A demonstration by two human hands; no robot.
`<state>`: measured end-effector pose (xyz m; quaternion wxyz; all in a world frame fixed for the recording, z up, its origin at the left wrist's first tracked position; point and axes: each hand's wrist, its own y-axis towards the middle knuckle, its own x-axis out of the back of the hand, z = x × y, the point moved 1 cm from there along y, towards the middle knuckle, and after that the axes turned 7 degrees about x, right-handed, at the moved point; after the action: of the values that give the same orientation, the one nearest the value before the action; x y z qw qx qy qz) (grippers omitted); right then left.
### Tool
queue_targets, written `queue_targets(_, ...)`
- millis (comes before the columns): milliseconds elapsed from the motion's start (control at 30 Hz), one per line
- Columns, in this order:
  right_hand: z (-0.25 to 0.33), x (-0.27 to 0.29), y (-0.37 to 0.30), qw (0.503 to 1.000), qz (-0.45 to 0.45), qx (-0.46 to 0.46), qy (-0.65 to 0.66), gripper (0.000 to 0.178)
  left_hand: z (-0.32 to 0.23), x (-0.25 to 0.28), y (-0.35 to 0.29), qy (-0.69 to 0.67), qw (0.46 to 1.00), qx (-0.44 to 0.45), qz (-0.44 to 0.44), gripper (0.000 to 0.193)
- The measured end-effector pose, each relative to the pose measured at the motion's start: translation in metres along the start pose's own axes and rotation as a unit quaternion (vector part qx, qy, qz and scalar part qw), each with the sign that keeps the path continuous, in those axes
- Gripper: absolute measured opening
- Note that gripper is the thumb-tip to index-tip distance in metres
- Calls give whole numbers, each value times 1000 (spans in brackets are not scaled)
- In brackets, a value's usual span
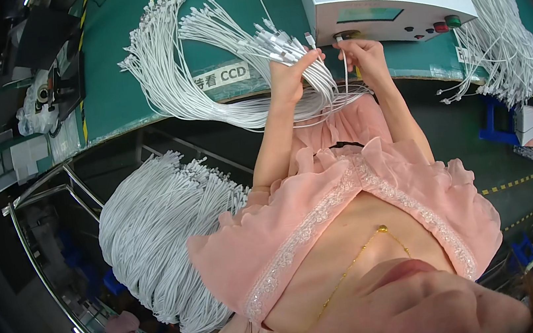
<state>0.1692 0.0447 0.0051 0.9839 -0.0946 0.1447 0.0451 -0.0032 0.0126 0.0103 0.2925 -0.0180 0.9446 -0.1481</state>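
Observation:
My left hand is closed round a bundle of white USB cables, their plugs fanning out above the fingers. One plug stands up beside my left thumb. With the fingertips of my right hand I pinch a single white cable just below its plug. That plug's tip is at the round port on the front of a white tester box; how far it sits in the port cannot be made out. The cable hangs down from my right fingers toward the table edge.
More white cables lie on the green table at the left, and another heap hangs over the edge at the right. A large bundle rests on a metal-railed cart at lower left. Red and green buttons sit on the box.

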Motion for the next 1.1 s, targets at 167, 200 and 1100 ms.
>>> queue_targets(167, 3, 2, 8, 1000, 9, -20, -19, 22, -7, -8, -3, -21, 999, 13, -26, 22)
queue_targets(200, 3, 2, 8, 999, 2, -22, -23, 22, -9, -9, -5, -24, 999, 15, -35, 20)
queue_targets(1100, 3, -1, 2, 998, -63, -19, -16, 16, 1, 2, 0, 9, 1000, 22, 4, 19)
